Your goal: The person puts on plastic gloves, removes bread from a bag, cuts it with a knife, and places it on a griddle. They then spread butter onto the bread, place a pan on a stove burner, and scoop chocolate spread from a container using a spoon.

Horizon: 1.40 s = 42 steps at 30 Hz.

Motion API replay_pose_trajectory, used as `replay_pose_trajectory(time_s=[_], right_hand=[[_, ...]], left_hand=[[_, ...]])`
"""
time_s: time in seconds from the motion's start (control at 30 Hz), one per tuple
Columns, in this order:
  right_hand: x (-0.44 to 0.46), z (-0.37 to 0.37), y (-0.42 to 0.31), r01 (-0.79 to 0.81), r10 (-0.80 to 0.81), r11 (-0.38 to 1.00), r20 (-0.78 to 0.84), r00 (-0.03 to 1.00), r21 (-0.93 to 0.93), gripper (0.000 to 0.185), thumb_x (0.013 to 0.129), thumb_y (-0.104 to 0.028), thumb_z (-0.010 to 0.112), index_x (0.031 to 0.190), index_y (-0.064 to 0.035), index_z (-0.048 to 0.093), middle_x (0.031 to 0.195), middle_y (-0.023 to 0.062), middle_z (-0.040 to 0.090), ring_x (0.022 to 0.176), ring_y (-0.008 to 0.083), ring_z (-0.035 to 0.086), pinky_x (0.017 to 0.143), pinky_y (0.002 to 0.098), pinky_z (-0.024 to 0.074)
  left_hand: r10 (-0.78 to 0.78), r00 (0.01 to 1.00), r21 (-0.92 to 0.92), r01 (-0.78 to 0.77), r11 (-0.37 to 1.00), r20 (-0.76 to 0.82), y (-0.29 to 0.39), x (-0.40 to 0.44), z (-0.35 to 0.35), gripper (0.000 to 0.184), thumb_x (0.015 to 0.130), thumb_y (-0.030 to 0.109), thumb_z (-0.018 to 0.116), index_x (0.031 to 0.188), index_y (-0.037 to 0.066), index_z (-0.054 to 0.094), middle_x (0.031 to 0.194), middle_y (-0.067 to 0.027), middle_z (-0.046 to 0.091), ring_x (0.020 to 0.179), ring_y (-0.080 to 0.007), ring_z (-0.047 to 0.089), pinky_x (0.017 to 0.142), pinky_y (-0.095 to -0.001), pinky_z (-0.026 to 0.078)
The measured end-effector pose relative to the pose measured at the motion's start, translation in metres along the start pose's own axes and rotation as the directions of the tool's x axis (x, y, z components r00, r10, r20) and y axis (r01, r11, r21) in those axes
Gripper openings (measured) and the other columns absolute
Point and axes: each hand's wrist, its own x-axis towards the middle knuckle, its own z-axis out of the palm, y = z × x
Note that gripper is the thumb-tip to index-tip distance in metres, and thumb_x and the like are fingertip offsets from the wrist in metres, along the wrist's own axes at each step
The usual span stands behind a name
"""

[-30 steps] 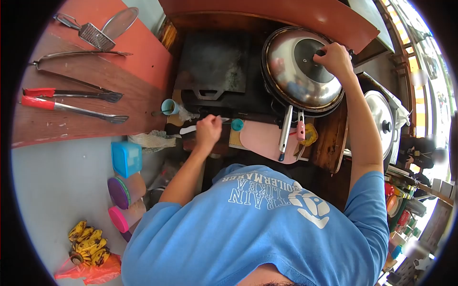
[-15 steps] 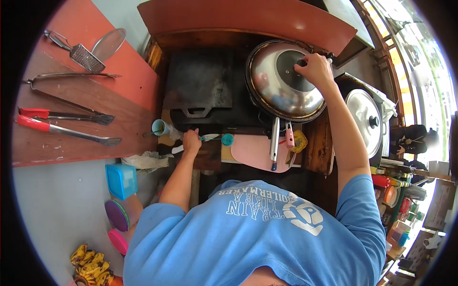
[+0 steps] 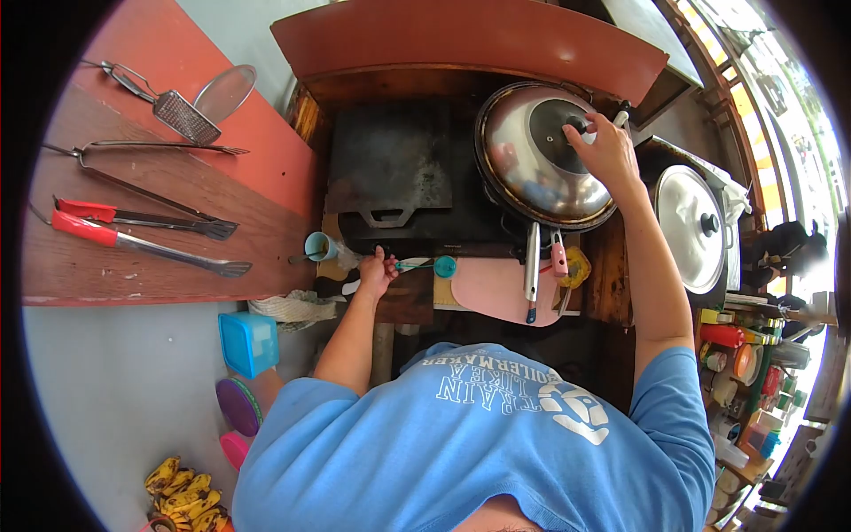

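Note:
My right hand (image 3: 610,152) is closed around the black knob of a domed metal lid (image 3: 519,142). The lid, with a dark centre panel, covers a round pan (image 3: 486,182) on the right side of the black stove (image 3: 443,232). My left hand (image 3: 377,275) pinches what looks like a knob at the stove's front left edge, mostly hidden by the fingers. Beside that hand lie a white-bladed utensil (image 3: 351,287) and a teal brush-like tool (image 3: 444,266). A flat black griddle plate (image 3: 390,164) covers the stove's left side.
A pink cutting board (image 3: 487,288) lies before the stove, under two handles. Left are a light blue cup (image 3: 316,245), red-handled tongs (image 3: 89,232) and a grater (image 3: 186,120) on a wooden board. Right stands another lidded pot (image 3: 687,226). Bananas (image 3: 186,496) lie low on the left.
The whole view has shifted slightly, so things sit a little further right. Both hands stay at the same places, the right on the lid knob, the left at the stove's front.

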Motion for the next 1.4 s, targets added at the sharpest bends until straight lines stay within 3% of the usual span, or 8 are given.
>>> replay_pose_trajectory(time_s=[0.03, 0.1, 0.3, 0.5, 0.83, 1.0, 1.13, 1.4], right_hand=[[-0.003, -0.001, 0.001, 0.000, 0.000, 1.000, -0.030, 1.000, 0.008, 0.062, 0.087, -0.051, 0.068, 0.123, -0.0005, 0.067, 0.112, 0.0208, 0.072, 0.110, 0.0368, 0.067, 0.096, 0.0432, 0.0510], [-0.012, -0.013, 0.001, -0.022, 0.022, 1.000, -0.046, 0.999, 0.014, 0.061, 0.087, -0.051, 0.068, 0.123, -0.0020, 0.067, 0.114, 0.0191, 0.072, 0.111, 0.0367, 0.066, 0.097, 0.0432, 0.0506], [-0.054, -0.038, 0.035, -0.099, 0.140, 0.974, -0.200, 0.970, 0.202, 0.036, 0.092, -0.035, 0.068, 0.109, -0.0036, 0.074, 0.095, 0.0139, 0.076, 0.092, 0.0287, 0.073, 0.085, 0.0377, 0.0545], [-0.118, -0.065, 0.075, -0.136, 0.216, 0.958, -0.321, 0.922, 0.254, 0.031, 0.097, -0.032, 0.067, 0.097, -0.0017, 0.076, 0.072, 0.0016, 0.071, 0.059, 0.0055, 0.055, 0.055, 0.0245, 0.0410], [-0.174, -0.039, 0.090, -0.211, 0.425, 0.768, -0.234, 0.874, 0.605, 0.030, 0.102, -0.026, 0.063, 0.089, -0.0010, 0.073, 0.067, 0.0008, 0.065, 0.050, 0.0017, 0.043, 0.047, 0.0194, 0.0298], [-0.195, -0.042, 0.089, -0.200, 0.454, 0.747, -0.268, 0.850, 0.634, 0.030, 0.102, -0.024, 0.063, 0.086, -0.0012, 0.073, 0.065, -0.0004, 0.063, 0.050, 0.0013, 0.042, 0.046, 0.0196, 0.0284], [-0.215, -0.044, 0.095, -0.175, 0.502, 0.662, -0.258, 0.825, 0.729, 0.030, 0.101, -0.023, 0.063, 0.081, -0.0016, 0.071, 0.062, -0.0017, 0.059, 0.050, 0.0006, 0.041, 0.046, 0.0192, 0.0273], [-0.256, -0.033, 0.117, -0.181, 0.474, 0.629, -0.188, 0.860, 0.756, 0.031, 0.102, -0.021, 0.063, 0.078, -0.0019, 0.069, 0.062, -0.0022, 0.058, 0.050, 0.0005, 0.040, 0.046, 0.0192, 0.0259]], left_hand=[[0.002, 1.000, 0.001, -0.002, 1.000, 0.001, 0.001, -0.005, 0.003, 0.044, 0.104, 0.039, 0.056, 0.084, 0.000, 0.058, 0.067, -0.0090, 0.061, 0.054, -0.0169, 0.056, 0.047, -0.0345, 0.047], [0.401, 0.915, 0.823, -0.251, 0.509, 0.031, 0.002, -0.019, 0.013, 0.048, 0.103, 0.038, 0.059, 0.074, 0.000, 0.057, 0.066, -0.0122, 0.063, 0.055, -0.0206, 0.061, 0.046, -0.0369, 0.049], [0.422, 0.907, 0.889, -0.194, 0.416, 0.000, 0.010, -0.020, 0.023, 0.047, 0.102, 0.034, 0.060, 0.073, -0.003, 0.059, 0.065, -0.0131, 0.063, 0.046, -0.0234, 0.059, 0.045, -0.0396, 0.054], [0.193, 0.978, 0.341, -0.155, 0.927, -0.081, -0.003, 0.003, 0.003, 0.042, 0.102, 0.035, 0.060, 0.083, -0.002, 0.061, 0.064, -0.0097, 0.063, 0.047, -0.0194, 0.058, 0.046, -0.0384, 0.056], [0.000, 0.999, -0.085, 0.004, 0.996, 0.045, -0.004, 0.007, -0.008, 0.043, 0.102, 0.038, 0.060, 0.083, -0.001, 0.062, 0.066, -0.0098, 0.065, 0.055, -0.0212, 0.063, 0.056, -0.0418, 0.057], [0.421, 0.904, 0.740, -0.227, 0.633, -0.082, -0.005, -0.004, 0.008, 0.041, 0.101, 0.036, 0.062, 0.085, -0.002, 0.061, 0.068, -0.0127, 0.065, 0.057, -0.0236, 0.064, 0.060, -0.0443, 0.060], [0.088, 0.993, 0.119, -0.078, 0.990, -0.076, 0.000, 0.009, -0.002, 0.037, 0.100, 0.032, 0.064, 0.091, -0.003, 0.057, 0.071, -0.0143, 0.065, 0.059, -0.0249, 0.065, 0.065, -0.0482, 0.063], [0.058, 0.998, -0.091, -0.061, 0.994, -0.028, -0.004, 0.003, -0.001, 0.036, 0.099, 0.033, 0.065, 0.097, -0.001, 0.055, 0.076, -0.0119, 0.065, 0.064, -0.0239, 0.064, 0.068, -0.0478, 0.062]])
